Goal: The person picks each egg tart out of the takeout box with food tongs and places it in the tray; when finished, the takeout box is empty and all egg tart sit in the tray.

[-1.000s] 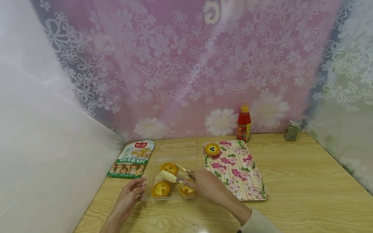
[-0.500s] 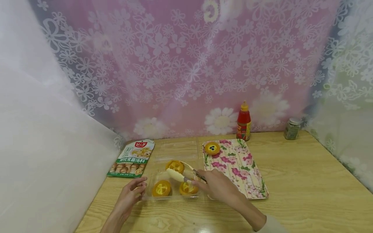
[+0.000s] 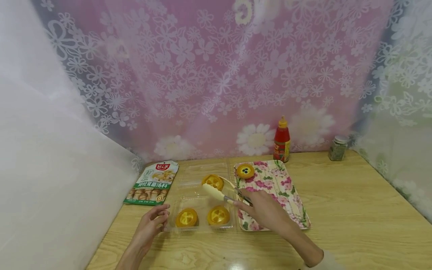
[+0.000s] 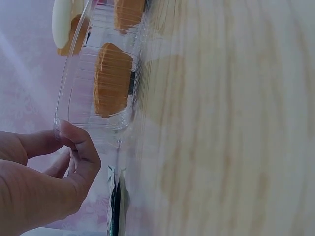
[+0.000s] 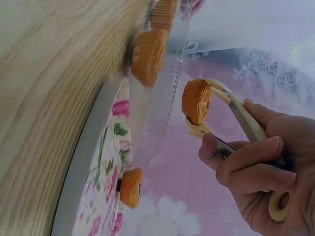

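Note:
My right hand (image 3: 268, 210) grips metal tongs (image 3: 213, 192) with cream-coloured tips. Between those tips an egg tart (image 3: 216, 180) is held up above the clear plastic box; the right wrist view shows the tart (image 5: 196, 102) clear of the box. Two more tarts sit inside the box, a left one (image 3: 186, 217) and a right one (image 3: 218, 215). At the near left corner of the clear plastic box (image 4: 59, 98), my left hand (image 4: 54, 179) pinches the rim between thumb and finger. A tart topped with dark berries (image 3: 245, 171) lies on the flowered tray (image 3: 266, 184), at its far left corner.
A green and white food pouch (image 3: 152, 183) lies left of the box. Behind the tray stands a red sauce bottle (image 3: 281, 142) with a yellow cap. A small glass jar (image 3: 337, 149) is at the back right of the wooden table (image 3: 357, 210), near the curtain.
My right hand has lifted the tart out of the box with the tongs and moved it right and away from me. The left hand has stayed at the box corner.

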`<state>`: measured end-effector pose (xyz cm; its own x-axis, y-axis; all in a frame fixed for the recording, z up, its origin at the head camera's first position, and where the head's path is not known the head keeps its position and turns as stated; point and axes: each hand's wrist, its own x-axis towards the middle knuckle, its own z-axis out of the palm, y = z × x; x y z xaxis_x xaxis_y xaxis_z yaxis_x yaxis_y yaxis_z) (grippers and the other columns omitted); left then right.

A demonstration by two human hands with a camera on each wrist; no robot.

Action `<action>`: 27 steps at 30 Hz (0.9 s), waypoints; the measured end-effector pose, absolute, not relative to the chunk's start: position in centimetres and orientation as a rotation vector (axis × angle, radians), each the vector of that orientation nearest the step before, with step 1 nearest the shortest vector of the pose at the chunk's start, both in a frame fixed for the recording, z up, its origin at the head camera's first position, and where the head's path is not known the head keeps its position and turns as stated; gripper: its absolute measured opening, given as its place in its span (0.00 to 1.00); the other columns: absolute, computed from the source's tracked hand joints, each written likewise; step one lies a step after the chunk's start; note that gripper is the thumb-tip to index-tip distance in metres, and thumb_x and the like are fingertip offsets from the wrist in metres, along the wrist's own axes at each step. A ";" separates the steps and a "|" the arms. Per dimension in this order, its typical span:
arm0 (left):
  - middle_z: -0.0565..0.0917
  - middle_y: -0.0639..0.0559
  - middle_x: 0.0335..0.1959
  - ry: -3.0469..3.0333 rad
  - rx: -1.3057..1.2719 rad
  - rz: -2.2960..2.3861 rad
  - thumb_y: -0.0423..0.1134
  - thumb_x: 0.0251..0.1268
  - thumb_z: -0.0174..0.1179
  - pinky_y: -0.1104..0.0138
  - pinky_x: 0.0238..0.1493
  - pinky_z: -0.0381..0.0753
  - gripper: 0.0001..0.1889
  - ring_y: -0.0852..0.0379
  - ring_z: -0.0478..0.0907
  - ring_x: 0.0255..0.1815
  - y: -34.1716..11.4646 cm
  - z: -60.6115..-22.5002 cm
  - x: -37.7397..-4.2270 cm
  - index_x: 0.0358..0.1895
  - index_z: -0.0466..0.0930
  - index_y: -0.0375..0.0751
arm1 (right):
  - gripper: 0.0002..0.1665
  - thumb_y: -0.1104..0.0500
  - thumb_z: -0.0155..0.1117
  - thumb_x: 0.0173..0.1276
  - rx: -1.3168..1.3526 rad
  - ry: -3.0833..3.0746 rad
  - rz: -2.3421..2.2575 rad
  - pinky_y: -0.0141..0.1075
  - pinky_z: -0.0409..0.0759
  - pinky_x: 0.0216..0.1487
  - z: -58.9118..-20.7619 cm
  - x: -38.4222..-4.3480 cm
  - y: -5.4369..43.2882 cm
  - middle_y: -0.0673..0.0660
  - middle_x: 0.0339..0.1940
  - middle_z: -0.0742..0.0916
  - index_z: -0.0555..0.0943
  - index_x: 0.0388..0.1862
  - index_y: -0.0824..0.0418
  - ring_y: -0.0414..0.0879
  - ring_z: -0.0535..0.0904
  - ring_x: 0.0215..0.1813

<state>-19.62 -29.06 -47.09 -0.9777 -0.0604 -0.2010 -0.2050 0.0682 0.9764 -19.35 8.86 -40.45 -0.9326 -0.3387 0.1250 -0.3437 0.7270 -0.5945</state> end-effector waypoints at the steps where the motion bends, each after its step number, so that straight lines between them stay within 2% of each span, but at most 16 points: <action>1: 0.78 0.45 0.50 2.218 -0.273 2.055 0.33 0.80 0.56 0.60 0.36 0.79 0.21 0.55 0.72 0.33 -29.1 -47.1 -19.6 0.72 0.72 0.34 | 0.33 0.42 0.64 0.77 0.574 -2.911 0.991 0.30 0.66 0.21 -40.4 -19.4 9.1 0.43 0.13 0.72 0.79 0.70 0.62 0.35 0.57 0.13; 4: 0.78 0.44 0.50 2.228 -0.269 2.051 0.32 0.81 0.55 0.60 0.36 0.79 0.21 0.54 0.72 0.33 -29.1 -47.1 -19.6 0.72 0.72 0.34 | 0.34 0.42 0.63 0.77 0.570 -2.912 0.959 0.31 0.71 0.27 -40.4 -19.6 10.0 0.43 0.12 0.72 0.78 0.71 0.63 0.35 0.57 0.14; 10: 0.78 0.44 0.50 2.235 -0.269 2.050 0.32 0.80 0.55 0.60 0.36 0.78 0.21 0.55 0.72 0.33 -29.1 -47.1 -19.6 0.72 0.72 0.34 | 0.35 0.41 0.62 0.78 0.540 -2.902 0.949 0.31 0.69 0.26 -40.8 -19.5 11.9 0.42 0.09 0.64 0.78 0.72 0.63 0.36 0.52 0.14; 15: 0.78 0.44 0.51 2.236 -0.272 2.048 0.33 0.80 0.55 0.60 0.36 0.79 0.21 0.55 0.72 0.33 -29.1 -47.1 -19.5 0.72 0.72 0.34 | 0.36 0.40 0.61 0.78 0.511 -2.901 0.914 0.33 0.72 0.30 -41.3 -19.5 13.5 0.42 0.09 0.67 0.76 0.74 0.62 0.36 0.54 0.15; 19: 0.78 0.44 0.51 2.237 -0.272 2.045 0.33 0.80 0.56 0.60 0.36 0.79 0.21 0.55 0.72 0.33 -29.1 -47.2 -19.5 0.72 0.73 0.35 | 0.37 0.41 0.61 0.79 0.504 -2.888 0.919 0.32 0.67 0.24 -41.9 -19.5 15.0 0.42 0.09 0.65 0.75 0.75 0.64 0.36 0.52 0.14; 21: 0.78 0.45 0.51 2.238 -0.276 2.043 0.33 0.81 0.56 0.60 0.36 0.79 0.21 0.55 0.72 0.33 -29.1 -47.2 -19.6 0.72 0.73 0.35 | 0.38 0.41 0.61 0.79 0.501 -2.876 0.937 0.31 0.60 0.19 -42.2 -19.6 15.8 0.41 0.10 0.63 0.74 0.75 0.66 0.36 0.51 0.14; 23: 0.78 0.45 0.51 2.240 -0.277 2.040 0.33 0.81 0.56 0.59 0.37 0.78 0.21 0.54 0.72 0.33 -29.1 -47.2 -19.6 0.72 0.73 0.35 | 0.39 0.40 0.59 0.79 0.483 -2.876 0.950 0.31 0.58 0.17 -42.4 -19.6 16.5 0.41 0.09 0.62 0.74 0.74 0.67 0.36 0.50 0.14; 27: 0.78 0.44 0.51 2.243 -0.279 2.033 0.33 0.81 0.55 0.59 0.36 0.78 0.21 0.54 0.72 0.33 -29.1 -47.2 -19.6 0.72 0.73 0.35 | 0.40 0.38 0.58 0.80 0.440 -2.897 0.938 0.32 0.62 0.18 -42.6 -19.8 18.0 0.43 0.09 0.65 0.73 0.75 0.68 0.36 0.51 0.13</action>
